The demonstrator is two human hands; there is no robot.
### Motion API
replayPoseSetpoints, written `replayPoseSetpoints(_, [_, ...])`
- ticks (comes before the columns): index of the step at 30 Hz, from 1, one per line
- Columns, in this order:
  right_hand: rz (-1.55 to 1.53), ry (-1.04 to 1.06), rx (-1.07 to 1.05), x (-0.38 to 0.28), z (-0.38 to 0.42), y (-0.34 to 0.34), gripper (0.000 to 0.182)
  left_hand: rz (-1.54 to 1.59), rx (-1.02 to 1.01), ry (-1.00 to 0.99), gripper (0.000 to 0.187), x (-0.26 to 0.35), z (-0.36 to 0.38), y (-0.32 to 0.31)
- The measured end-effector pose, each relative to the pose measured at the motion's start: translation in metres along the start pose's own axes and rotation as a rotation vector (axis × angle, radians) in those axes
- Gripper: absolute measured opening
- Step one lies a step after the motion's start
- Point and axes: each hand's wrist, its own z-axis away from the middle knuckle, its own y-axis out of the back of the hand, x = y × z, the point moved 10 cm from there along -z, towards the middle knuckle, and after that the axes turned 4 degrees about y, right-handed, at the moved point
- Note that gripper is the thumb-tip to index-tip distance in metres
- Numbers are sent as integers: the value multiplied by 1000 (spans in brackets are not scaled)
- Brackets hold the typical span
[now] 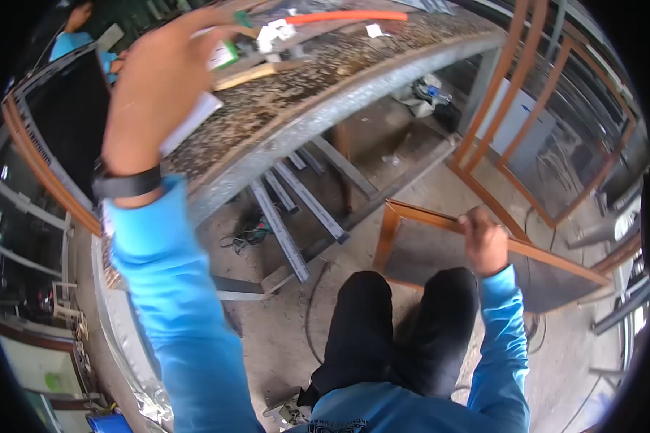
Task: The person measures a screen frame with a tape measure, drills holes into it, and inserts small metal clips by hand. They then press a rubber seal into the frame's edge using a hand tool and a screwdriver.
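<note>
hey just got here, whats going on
Someone in blue sleeves has the right-hand grip on the top edge of a brown-framed mesh panel, by their knees. The left-hand grip is raised over a cluttered workbench; it's blurred, so I can't tell whether it holds anything. An orange tube lies on the bench, and more brown frames stand to the right. Another person in blue is at the far left.

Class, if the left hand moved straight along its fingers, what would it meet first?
Probably the white item on the workbench, though the left hand's height above the bench is unclear.
</note>
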Motion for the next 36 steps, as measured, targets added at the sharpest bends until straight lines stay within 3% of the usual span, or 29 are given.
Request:
replayPoseSetpoints(1, [71,-121,-2,31,7,18,22,-235,-8,171,27,-52,16,0])
replayPoseSetpoints(2, [41,-219,-18,68,16,32,25,-435,-48,96,30,-62,30,-1])
replayPoseSetpoints(3, [119,-321,-9,102,29,46,25,-358,-81,274,35,-107,43,-3])
replayPoseSetpoints(4, [611,-189,-266,139,51,38,27,-309,-99,298,40,-119,57,-4])
replayPoseSetpoints(5, [707,-384,-273,163,65,62,27,-122,-39,332,39,-102,71,-3])
replayPoseSetpoints(6, [618,-633,-165,189,81,95,32,64,12,374,39,-92,90,-3])
replayPoseSetpoints(8, [649,-787,101,205,116,138,44,255,34,310,41,-18,103,-44])
replayPoseSetpoints(9, [674,-824,282,219,138,150,63,248,24,199,43,67,109,-58])
replayPoseSetpoints(10, [583,-804,547,244,171,154,69,610,-186,34,47,129,111,-101])
replayPoseSetpoints(11, [420,-910,694,262,196,154,70,1022,-344,245,54,164,132,-157])
replayPoseSetpoints(12, [260,-996,864,269,217,154,71,984,-405,159,56,188,149,-200])
replayPoseSetpoints(13, [21,-1225,909,285,241,134,68,934,-465,75,58,204,164,-233])
replayPoseSetpoints(15, [-491,-1419,845,298,260,107,62,1118,-523,91,48,226,182,-261])
replayPoseSetpoints(16, [-722,-1393,734,299,253,100,58,1209,-638,319,34,213,204,-297])
replayPoseSetpoints(17, [-948,-1353,617,297,239,96,55,1169,-517,177,24,218,189,-276])
replayPoseSetpoints(18, [-939,-1433,633,300,237,107,44,1190,-491,151,25,219,185,-270])
replayPoseSetpoints(20, [-593,-1110,208,421,274,118,30,1231,-447,94,26,219,171,-255])
replayPoseSetpoints(22, [-814,-1177,286,353,250,182,45,1261,-410,31,27,228,150,-224])
replayPoseSetpoints(24, [-807,-1117,442,313,242,245,45,1308,-340,-55,30,247,135,-201])
replayPoseSetpoints(26, [-35,-762,257,294,228,335,32,1380,-265,-146,34,274,124,-183])
replayPoseSetpoints(27, [207,-709,223,288,224,375,30,1433,-235,-149,33,291,122,-176])
replayPoseSetpoints(31, [628,-705,71,328,240,524,24,1572,-33,-265,41,383,131,-162])
replayPoseSetpoints(33, [760,-623,-5,365,258,602,23,1698,-117,-323,38,444,143,-170])
replayPoseSetpoints(34, [779,-406,-39,412,277,647,23,1745,-229,-412,45,470,144,-165])
replayPoseSetpoints(35, [933,-699,-30,352,260,657,24,1781,-243,-540,61,494,149,-158])
replayPoseSetpoints(36, [1043,-859,-4,306,250,659,25,1774,-245,-610,64,504,148,-150])
